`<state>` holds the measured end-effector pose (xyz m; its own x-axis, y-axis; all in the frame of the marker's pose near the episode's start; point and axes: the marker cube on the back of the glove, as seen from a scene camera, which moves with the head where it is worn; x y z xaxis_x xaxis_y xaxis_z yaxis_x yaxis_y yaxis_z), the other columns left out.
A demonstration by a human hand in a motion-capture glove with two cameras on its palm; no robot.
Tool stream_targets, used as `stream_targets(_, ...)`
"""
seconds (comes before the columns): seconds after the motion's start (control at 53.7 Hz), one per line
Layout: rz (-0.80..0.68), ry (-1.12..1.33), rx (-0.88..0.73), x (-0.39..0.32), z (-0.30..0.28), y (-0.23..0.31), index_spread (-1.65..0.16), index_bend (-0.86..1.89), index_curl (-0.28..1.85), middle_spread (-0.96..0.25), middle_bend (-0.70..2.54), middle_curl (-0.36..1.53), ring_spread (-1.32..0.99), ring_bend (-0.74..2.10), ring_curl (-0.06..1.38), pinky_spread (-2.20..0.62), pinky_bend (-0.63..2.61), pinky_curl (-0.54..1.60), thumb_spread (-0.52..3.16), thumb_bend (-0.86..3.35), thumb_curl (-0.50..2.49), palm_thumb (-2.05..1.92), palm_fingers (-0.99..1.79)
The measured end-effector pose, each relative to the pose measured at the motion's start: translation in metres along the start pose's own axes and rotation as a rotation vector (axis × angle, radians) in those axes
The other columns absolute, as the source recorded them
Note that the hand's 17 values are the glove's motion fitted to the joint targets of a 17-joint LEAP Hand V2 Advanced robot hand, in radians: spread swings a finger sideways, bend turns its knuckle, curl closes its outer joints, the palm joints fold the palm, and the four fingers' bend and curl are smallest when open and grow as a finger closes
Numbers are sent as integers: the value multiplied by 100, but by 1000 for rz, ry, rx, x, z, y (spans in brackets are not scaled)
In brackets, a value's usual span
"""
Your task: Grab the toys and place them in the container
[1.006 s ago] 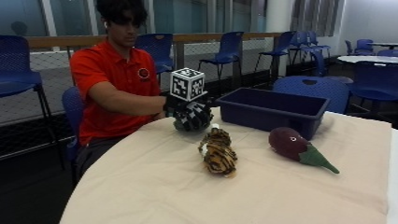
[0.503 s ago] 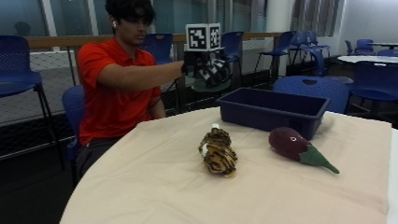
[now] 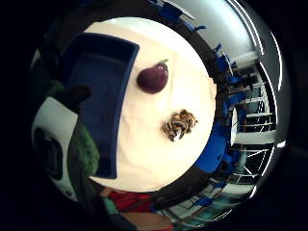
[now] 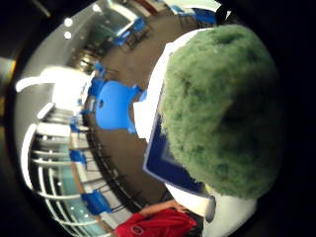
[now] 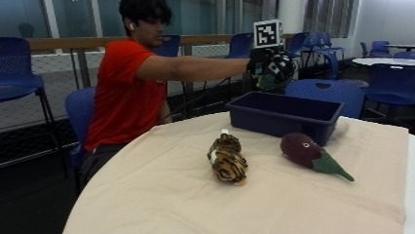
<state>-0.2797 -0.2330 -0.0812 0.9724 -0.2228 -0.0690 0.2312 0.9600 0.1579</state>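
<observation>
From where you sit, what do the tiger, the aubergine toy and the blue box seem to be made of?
Tiger: plush fabric, striped pile looks fuzzy. Aubergine toy: probably soft cloth too, matte purple with a green cloth stalk. Blue box: apparently rigid plastic, smooth straight walls.

Green plush held above blue container; tiger, eggplant on table.

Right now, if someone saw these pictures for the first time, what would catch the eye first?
Most striking is the gloved right hand, held out at arm's length above the dark blue container and gripping a fuzzy green toy. On the cream tablecloth in front of the container lie a striped plush tiger and, beside it, a purple plush eggplant with a green stem.
</observation>
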Motion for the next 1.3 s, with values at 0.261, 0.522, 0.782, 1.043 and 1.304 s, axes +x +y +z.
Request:
stream_targets(0.261,-40,32,-107,0,28,-19,-52,28,53,-58,51,87,-55,101,60,-43,113,48,44,14,100,67,56)
stream_targets(0.522,-35,-153,-135,27,36,0,-37,9,41,-25,12,63,-16,29,37,-4,107,41,101,-5,68,16,-33)
stream_targets(0.782,135,-65,-102,149,39,25,-35,12,33,-12,10,45,-4,16,31,9,99,37,104,-7,47,-7,-25)
stream_targets(1.043,287,5,-191,257,73,59,-35,13,29,-10,12,36,-1,15,28,12,99,35,100,-8,35,-9,-22)
stream_targets(1.304,375,-15,-231,305,109,80,-35,13,26,-8,12,29,2,14,23,15,115,39,96,-9,28,-10,-23)
